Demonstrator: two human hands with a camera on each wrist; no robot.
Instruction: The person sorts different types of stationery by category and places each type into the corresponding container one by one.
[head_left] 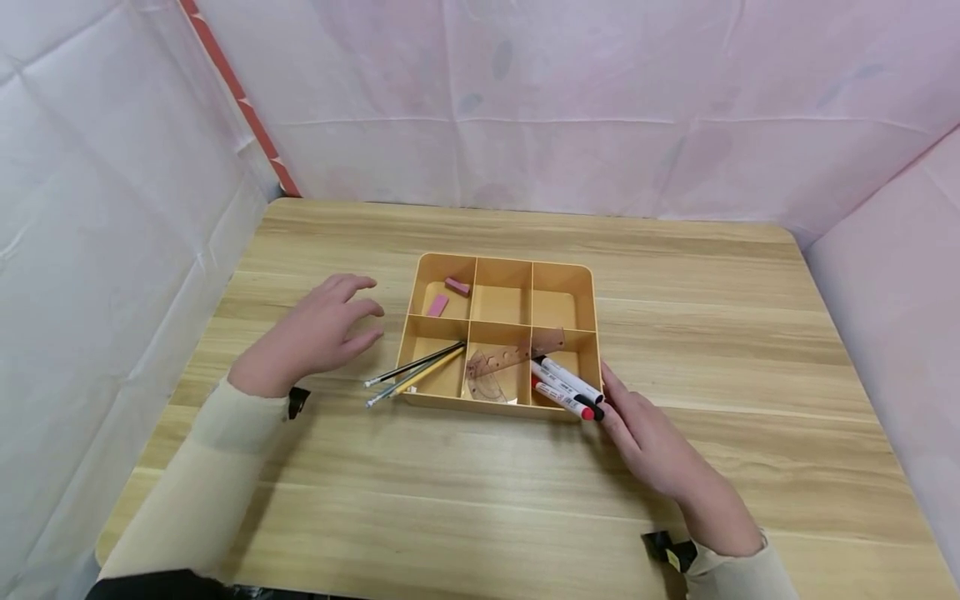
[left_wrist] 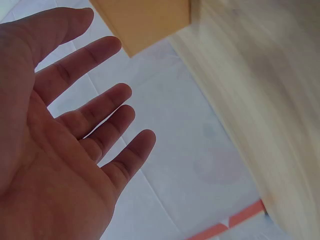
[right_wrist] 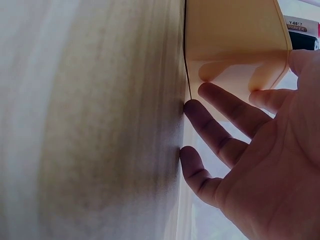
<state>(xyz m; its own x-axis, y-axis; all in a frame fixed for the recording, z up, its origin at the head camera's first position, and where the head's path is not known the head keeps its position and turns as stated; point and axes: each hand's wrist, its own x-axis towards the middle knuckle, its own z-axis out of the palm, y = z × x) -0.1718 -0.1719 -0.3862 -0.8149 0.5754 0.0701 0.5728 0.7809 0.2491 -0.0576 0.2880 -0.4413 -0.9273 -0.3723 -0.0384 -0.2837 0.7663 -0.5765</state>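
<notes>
A yellow six-compartment tray [head_left: 502,304] sits on the table. My left hand [head_left: 318,329] is held to the left of it, fingers spread and apart from the tray; the left wrist view shows an empty palm [left_wrist: 65,170]. At the tray's front right corner is my right hand [head_left: 652,437], its fingertips against or right at the outer side wall [right_wrist: 235,40]. Several markers [head_left: 562,387] lean over the front right compartment's rim beside that hand. Pencils [head_left: 427,368] stick out of the front left compartment. A clear ruler [head_left: 510,357] and protractor [head_left: 484,385] lie in front middle.
Two pink erasers, one flat [head_left: 438,305] and one near the divider [head_left: 457,286], lie in the back left compartment. The wooden table [head_left: 450,492] extends around the tray. Pale cloth sheets [head_left: 562,108] hang behind it and on both sides.
</notes>
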